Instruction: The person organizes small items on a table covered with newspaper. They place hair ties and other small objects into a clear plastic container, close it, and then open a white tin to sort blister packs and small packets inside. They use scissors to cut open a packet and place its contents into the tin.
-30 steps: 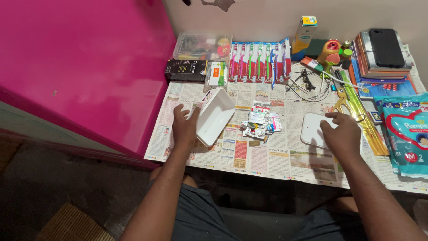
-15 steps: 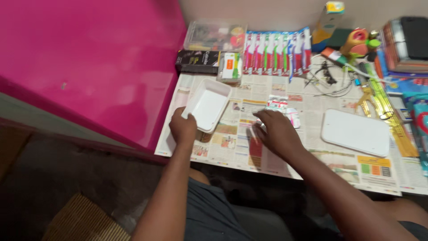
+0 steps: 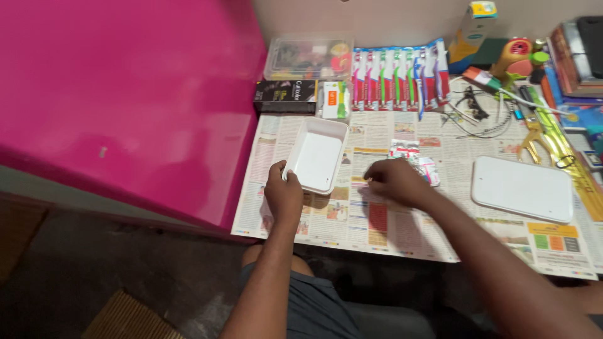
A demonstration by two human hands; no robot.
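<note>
At the far left a bright pink panel (image 3: 125, 94) rises beside the newspaper-covered surface (image 3: 402, 226) where the person sits at work. Their left hand (image 3: 284, 193) grips the near corner of an open white plastic box (image 3: 317, 155), fingers curled round its rim and holding it flat on the paper; as far as I can see the box has nothing in it, so nothing has gone in yet. Just to the right, the right hand (image 3: 392, 181) lies palm down over a small heap of foil and paper sachets (image 3: 414, 160), fingers bent onto them; whether any sachet is actually pinched I cannot tell, since the hand hides its own fingertips. The heap sits between the box and the box's flat white lid (image 3: 521, 188), which lies by itself well apart to the right, so the box is already uncovered and the lid is out of the way. Behind all this, along the wall, stand a clear container (image 3: 309, 56), a black carton (image 3: 286, 95), a row of packaged toothbrushes (image 3: 399, 78), and farther right some tangled wire (image 3: 474, 113) and yellow-handled scissors (image 3: 543, 135), none of them touched.
</note>
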